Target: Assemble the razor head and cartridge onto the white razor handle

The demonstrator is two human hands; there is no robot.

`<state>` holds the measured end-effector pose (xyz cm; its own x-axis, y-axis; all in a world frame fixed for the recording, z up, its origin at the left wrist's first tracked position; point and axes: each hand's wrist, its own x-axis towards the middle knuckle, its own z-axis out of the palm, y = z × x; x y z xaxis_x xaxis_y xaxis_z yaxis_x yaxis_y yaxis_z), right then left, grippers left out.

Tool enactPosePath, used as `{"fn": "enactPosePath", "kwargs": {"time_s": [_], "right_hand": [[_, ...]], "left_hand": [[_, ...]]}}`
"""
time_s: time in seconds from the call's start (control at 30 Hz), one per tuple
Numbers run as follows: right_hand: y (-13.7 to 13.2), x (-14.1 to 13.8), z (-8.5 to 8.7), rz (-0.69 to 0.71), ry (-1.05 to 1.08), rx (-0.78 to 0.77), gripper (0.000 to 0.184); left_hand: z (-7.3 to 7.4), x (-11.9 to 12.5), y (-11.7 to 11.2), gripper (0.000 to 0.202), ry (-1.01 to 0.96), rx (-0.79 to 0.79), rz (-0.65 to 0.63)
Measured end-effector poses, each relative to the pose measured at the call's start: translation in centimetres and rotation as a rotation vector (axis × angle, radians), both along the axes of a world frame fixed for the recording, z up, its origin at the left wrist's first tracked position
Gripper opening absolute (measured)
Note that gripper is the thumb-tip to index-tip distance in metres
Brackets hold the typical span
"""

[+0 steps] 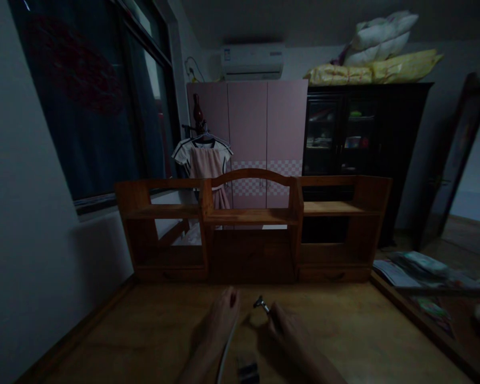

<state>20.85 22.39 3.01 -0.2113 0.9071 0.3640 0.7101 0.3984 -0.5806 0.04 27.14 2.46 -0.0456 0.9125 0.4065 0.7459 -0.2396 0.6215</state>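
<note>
My left hand (221,314) is closed above the desk, with a thin white cable (226,346) running from it down toward the near edge. A small dark red spot shows at its fingertips; I cannot make out what it is. My right hand (286,324) is wrapped round the handle of a razor (261,303). The razor's dark T-shaped head and silver neck point up and left, apart from my left hand. Between my forearms a small dark box-like thing (247,368) lies on the wooden desk (144,330).
A wooden shelf unit (251,215) stands along the desk's back edge. Papers and packets (420,266) lie on a lower surface at the right. Behind are a pink wardrobe (247,122), a dark cabinet (400,133) and a hanging dress (204,160). The room is dim.
</note>
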Motion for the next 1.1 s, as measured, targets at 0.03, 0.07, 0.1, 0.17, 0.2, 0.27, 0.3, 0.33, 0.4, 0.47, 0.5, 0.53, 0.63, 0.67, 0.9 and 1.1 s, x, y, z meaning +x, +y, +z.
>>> {"fn": "enactPosePath", "kwargs": {"time_s": [0.03, 0.07, 0.1, 0.17, 0.2, 0.27, 0.3, 0.33, 0.4, 0.47, 0.5, 0.53, 0.63, 0.67, 0.9, 1.1], "right_hand": [[0.4, 0.3, -0.2, -0.005, 0.014, -0.010, 0.016], [0.7, 0.6, -0.3, -0.007, 0.020, -0.018, 0.016], [0.9, 0.8, -0.4, -0.006, 0.026, -0.020, 0.016], [0.9, 1.0, -0.1, 0.014, 0.053, -0.008, 0.017], [0.7, 1.0, 0.1, 0.038, 0.064, 0.002, 0.017], [0.2, 1.0, 0.5, 0.096, 0.064, 0.024, 0.019], [0.0, 0.9, 0.7, 0.110, 0.052, 0.037, 0.020], [-0.3, 0.9, 0.8, 0.116, 0.036, 0.052, 0.021], [-0.7, 0.7, 0.9, 0.110, 0.007, 0.084, 0.022], [-1.1, 0.6, 0.9, 0.105, -0.005, 0.110, 0.022], [-1.3, 0.6, 1.0, 0.109, -0.005, 0.116, 0.023], [-1.4, 0.6, 1.0, 0.115, -0.001, 0.118, 0.023], [-1.9, 0.6, 1.3, 0.126, 0.042, 0.115, 0.024], [-2.1, 0.6, 1.4, 0.128, 0.063, 0.113, 0.025], [-2.3, 0.4, 1.7, 0.138, 0.257, 0.058, 0.027], [-1.0, 1.1, 1.2, 0.103, 0.358, 0.051, 0.029]], "left_hand": [[-0.1, 0.3, 0.0, 0.034, -0.118, 0.004, -0.038], [-0.2, 0.7, 0.0, 0.037, -0.249, -0.022, -0.093], [-0.3, 1.1, 0.0, 0.039, -0.390, -0.071, -0.155], [-0.4, 1.8, -0.2, 0.042, -0.661, -0.200, -0.289], [-0.4, 2.1, -0.3, 0.044, -0.777, -0.260, -0.342], [-0.3, 2.5, -0.6, 0.045, -0.958, -0.347, -0.419], [-0.3, 2.7, -0.8, 0.044, -1.018, -0.373, -0.452], [-0.2, 2.8, -1.0, 0.042, -1.059, -0.388, -0.484], [-0.1, 2.8, -1.4, 0.039, -1.088, -0.399, -0.537], [-0.2, 2.8, -1.6, 0.037, -1.079, -0.390, -0.560], [-0.2, 2.7, -1.7, 0.037, -1.076, -0.389, -0.563], [-0.3, 2.6, -1.7, 0.037, -1.075, -0.394, -0.570], [-0.3, 2.5, -1.8, 0.038, -1.083, -0.438, -0.609], [-0.2, 2.5, -1.9, 0.039, -1.088, -0.453, -0.619], [-0.2, 2.1, -1.9, 0.031, -1.187, -0.522, -0.669], [-0.9, 1.0, -1.0, 0.032, -1.385, -0.600, -0.646]]}}
